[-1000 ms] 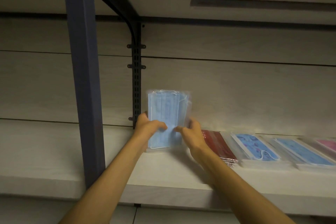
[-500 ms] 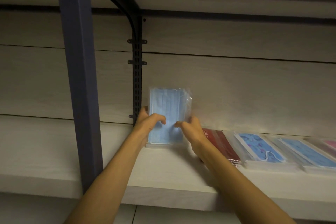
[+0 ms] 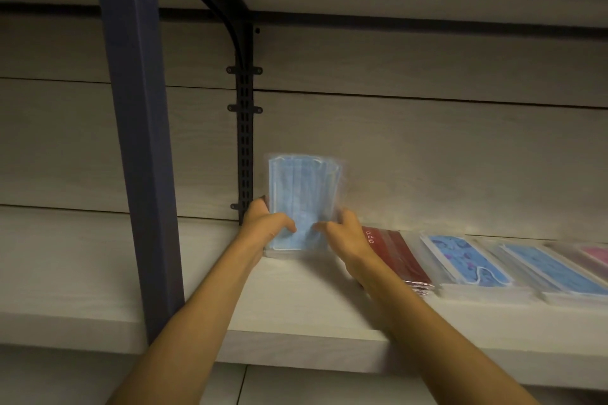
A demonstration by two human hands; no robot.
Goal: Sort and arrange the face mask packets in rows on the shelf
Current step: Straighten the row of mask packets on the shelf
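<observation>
Blue packet: the stack of light-blue mask packets (image 3: 304, 204) stands upright on its short edge at the back of the shelf (image 3: 296, 306), against or just before the rear wall panel (image 3: 427, 158), right of the black slotted bracket (image 3: 245, 141).
Left hand: the left hand (image 3: 263, 223) grips the stack's lower left edge, thumb across the front, fingers curled behind it.
Right hand: the right hand (image 3: 345, 233) grips the lower right edge in the same way, its thumb on the front face.
Neighbours: dark red packets (image 3: 401, 256) lie flat just right of the right hand, then patterned blue packets (image 3: 467, 260), plain blue packets (image 3: 552, 270) and a pink packet (image 3: 595, 253) in a row.
Post: a blue upright post (image 3: 138, 141) stands left of the arms.
Change: compared with a second ago, the stack sits lower and nearer the wall panel, its bottom edge now on the shelf; both grips are unchanged.
</observation>
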